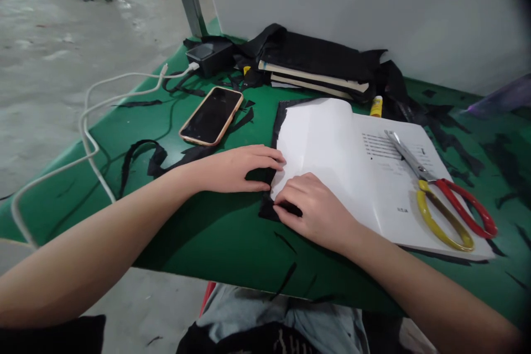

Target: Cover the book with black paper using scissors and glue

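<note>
An open book (pixel 327 149) lies on the green table, its white pages framed by a black cloth-like cover (pixel 269 209) along the left edge. My left hand (pixel 238 168) rests flat at that edge, fingers stretched over the page margin and thumb apart. At the lower left corner my right hand (pixel 315 207) has its fingers curled, thumb and forefinger pinching the black cover's edge. What lies under those fingertips is partly hidden. Scissors (pixel 431 177) with one red and one yellow handle lie across the right page, away from both hands.
A phone (pixel 212 116) lies left of the book, near a black box (pixel 209 55) with white cables (pixel 89 116). Behind stand stacked black-covered books (pixel 319 55) and a yellow glue stick (pixel 376 106). Black scraps (pixel 153 157) are strewn over the green table (pixel 199 243). A grey panel closes the back.
</note>
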`<state>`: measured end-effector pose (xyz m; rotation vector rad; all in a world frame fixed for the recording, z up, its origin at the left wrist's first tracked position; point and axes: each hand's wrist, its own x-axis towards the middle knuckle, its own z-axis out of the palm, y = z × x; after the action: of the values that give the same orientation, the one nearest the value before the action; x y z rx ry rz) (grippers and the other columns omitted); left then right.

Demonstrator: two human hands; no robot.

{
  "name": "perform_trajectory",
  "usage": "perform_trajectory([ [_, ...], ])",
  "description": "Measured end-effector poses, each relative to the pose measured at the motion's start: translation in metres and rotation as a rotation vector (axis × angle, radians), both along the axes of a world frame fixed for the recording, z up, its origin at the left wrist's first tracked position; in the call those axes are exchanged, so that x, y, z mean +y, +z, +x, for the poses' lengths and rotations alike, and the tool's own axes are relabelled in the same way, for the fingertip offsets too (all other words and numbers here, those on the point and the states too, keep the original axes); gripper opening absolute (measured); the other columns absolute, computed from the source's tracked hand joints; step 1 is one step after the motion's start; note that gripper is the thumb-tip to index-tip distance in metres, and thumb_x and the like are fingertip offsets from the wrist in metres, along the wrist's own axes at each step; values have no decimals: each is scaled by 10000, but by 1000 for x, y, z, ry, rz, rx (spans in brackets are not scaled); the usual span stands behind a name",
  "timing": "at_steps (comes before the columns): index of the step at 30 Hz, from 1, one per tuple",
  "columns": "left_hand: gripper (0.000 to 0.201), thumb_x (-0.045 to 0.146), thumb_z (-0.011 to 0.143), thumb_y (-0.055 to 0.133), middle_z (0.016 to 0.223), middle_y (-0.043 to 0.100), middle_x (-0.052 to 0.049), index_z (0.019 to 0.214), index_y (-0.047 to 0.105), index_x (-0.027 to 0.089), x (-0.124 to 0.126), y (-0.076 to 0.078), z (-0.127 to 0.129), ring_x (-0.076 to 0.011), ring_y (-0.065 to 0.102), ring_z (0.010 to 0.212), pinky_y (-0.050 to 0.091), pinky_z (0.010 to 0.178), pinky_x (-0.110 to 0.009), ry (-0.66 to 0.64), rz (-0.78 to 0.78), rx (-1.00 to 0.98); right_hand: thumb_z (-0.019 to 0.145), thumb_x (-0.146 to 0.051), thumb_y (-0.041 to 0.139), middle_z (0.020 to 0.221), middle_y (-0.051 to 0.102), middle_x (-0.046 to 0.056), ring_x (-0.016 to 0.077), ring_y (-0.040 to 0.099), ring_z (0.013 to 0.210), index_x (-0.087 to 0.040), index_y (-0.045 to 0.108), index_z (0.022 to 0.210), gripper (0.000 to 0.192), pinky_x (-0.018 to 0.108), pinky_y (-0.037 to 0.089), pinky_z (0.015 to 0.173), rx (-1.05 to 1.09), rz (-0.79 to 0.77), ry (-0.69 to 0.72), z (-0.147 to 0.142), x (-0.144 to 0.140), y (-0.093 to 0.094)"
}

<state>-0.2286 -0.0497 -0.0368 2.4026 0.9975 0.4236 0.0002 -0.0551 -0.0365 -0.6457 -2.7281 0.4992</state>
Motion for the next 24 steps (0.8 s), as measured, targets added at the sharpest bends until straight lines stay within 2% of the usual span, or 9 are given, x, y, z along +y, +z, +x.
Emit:
perform_trajectory([
  [6, 491, 277, 848, 597, 1431, 462, -39, 1330, 500, 272, 0, 3, -1, -215, 390, 1344, 302, 1132, -365, -15, -12, 28, 907, -279, 499, 740, 617, 24, 157, 552, 736, -174, 580, 758, 200, 317, 376, 763, -13, 38, -51, -4, -1, -4],
  [13, 375, 324, 939, 470, 1415, 480, -39, 1304, 525, 253, -1, 7, 1, -191, 399, 1336, 298, 1128, -338, 1, -25, 30, 913, -250, 474, 797, 648, 31, 158, 572, 757, -172, 591, 805, 177, 305, 397, 740, -16, 27, -117, -5, -2, -7],
  [17, 483, 428, 872, 582, 1442, 449, -61, 1313, 512, 245, 0, 6, 0, -227, 381, 1348, 289, 1130, -363, -11, -42, 36, 923, -268, 462, 785, 648, 38, 162, 578, 753, -169, 593, 794, 208, 303, 414, 721, -29, 24, -143, -5, -2, -8],
  [24, 533, 402, 814, 664, 1450, 434, -75, 1300, 516, 240, 2, 1, -2, -233, 382, 1345, 296, 1129, -370, -5, -52, 30, 942, -275, 441, 809, 665, 52, 174, 601, 759, -160, 624, 843, 238, 312, 426, 697, -97, 50, -204, -4, -3, -7],
])
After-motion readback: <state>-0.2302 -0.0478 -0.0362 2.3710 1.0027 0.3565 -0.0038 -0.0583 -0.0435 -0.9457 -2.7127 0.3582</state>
